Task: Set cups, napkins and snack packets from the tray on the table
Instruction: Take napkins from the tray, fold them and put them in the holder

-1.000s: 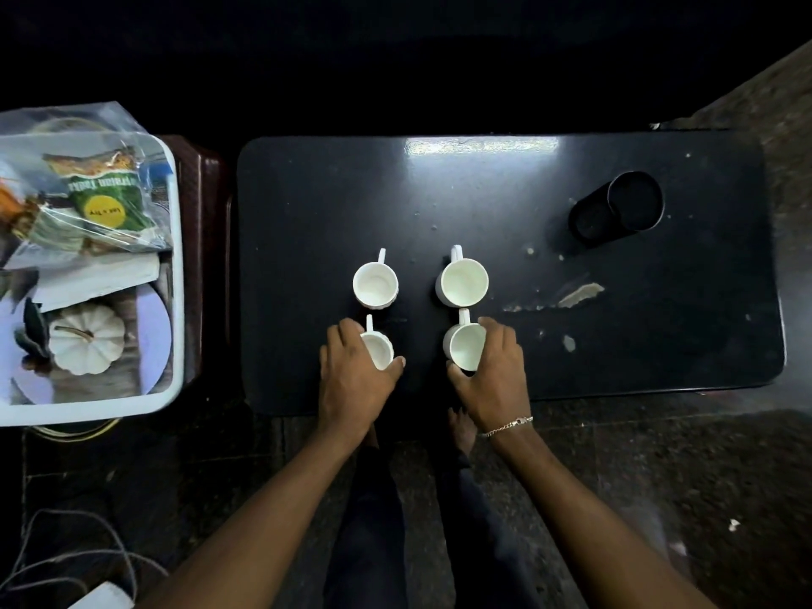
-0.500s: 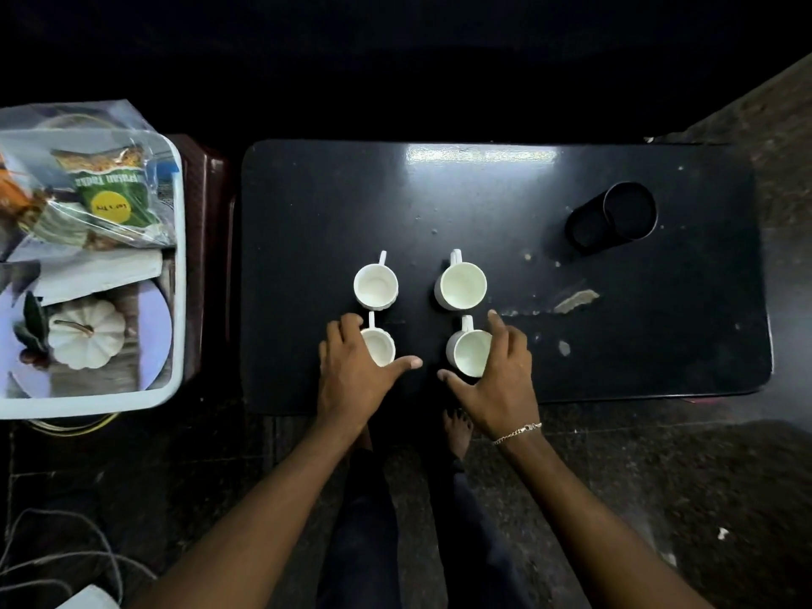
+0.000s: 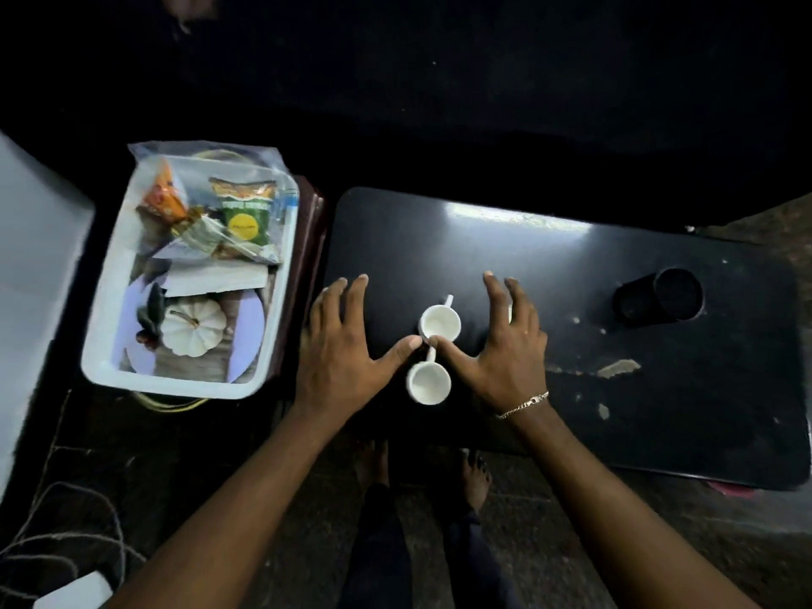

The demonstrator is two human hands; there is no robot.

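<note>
White cups, 2 in view, stand on the black table (image 3: pixel 571 265): the far cup (image 3: pixel 440 322) at 12 o'clock of the near cup (image 3: pixel 428 382). Left hand (image 3: pixel 345 349) and right hand (image 3: pixel 505 345) hover spread wide and empty, thumbs nearly meeting between them. Tray (image 3: pixel 105 340) at 9 o'clock holds snack packets (image 3: pixel 244 213) and napkins (image 3: pixel 215 279).

Two small white cups stand upright and empty near the front edge of the black worktop (image 3: pixel 659 389), toward its left end. The far cup (image 3: pixel 440 322) points its handle away; the near cup (image 3: pixel 428 382) sits just in front. Left of the worktop, the white tray (image 3: pixel 175 382) holds snack packets (image 3: pixel 244 213) in a clear bag and folded white napkins (image 3: pixel 217 281).
</note>
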